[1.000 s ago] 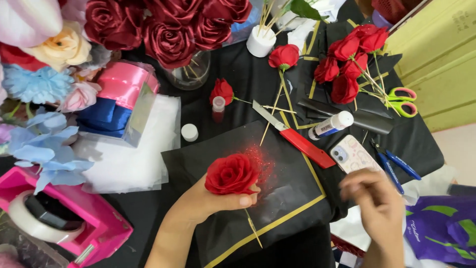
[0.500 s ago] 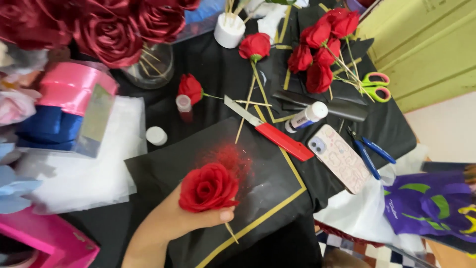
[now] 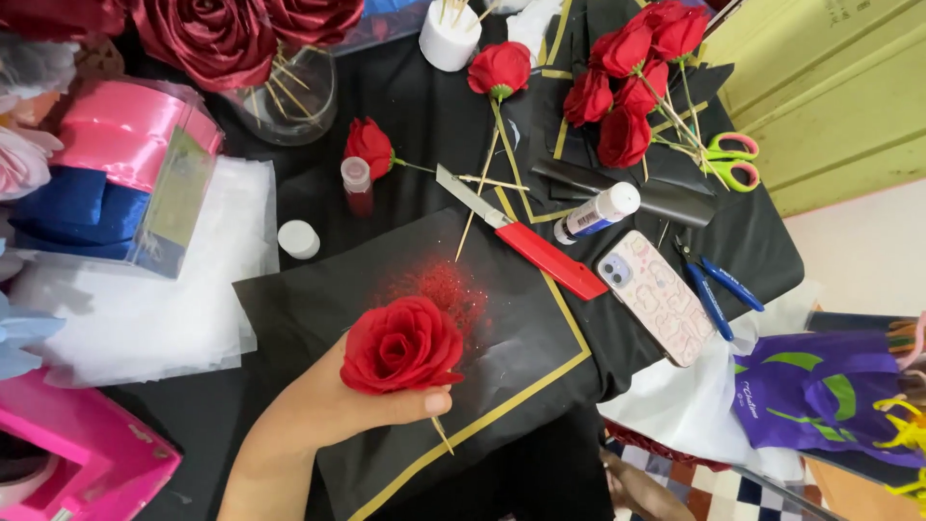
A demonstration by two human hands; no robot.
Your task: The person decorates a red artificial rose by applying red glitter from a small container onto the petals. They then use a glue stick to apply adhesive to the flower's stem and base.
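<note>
My left hand (image 3: 313,410) holds a red fabric rose (image 3: 403,344) by its base, bloom facing up, with its thin wooden stick (image 3: 441,434) poking out below my thumb. The rose hovers over a black sheet with a gold border (image 3: 526,362), beside a patch of spilled red glitter (image 3: 446,287). A small open glitter bottle (image 3: 356,185) and its white cap (image 3: 298,239) stand just beyond the sheet. Only a sliver of my right hand (image 3: 639,490) shows, low at the bottom edge past the table, and its fingers are hidden.
A red utility knife (image 3: 545,249), glue bottle (image 3: 598,212), phone (image 3: 656,294) and blue pliers (image 3: 719,289) lie to the right. Farther back are loose red roses (image 3: 632,82), green-pink scissors (image 3: 730,161) and a glass vase (image 3: 289,92). Ribbon spools (image 3: 125,130) sit left, a purple bag (image 3: 820,396) right.
My right hand has dropped from the right of the black sheet down out of sight below the table edge. My view has shifted closer. The left hand still holds the rose.
</note>
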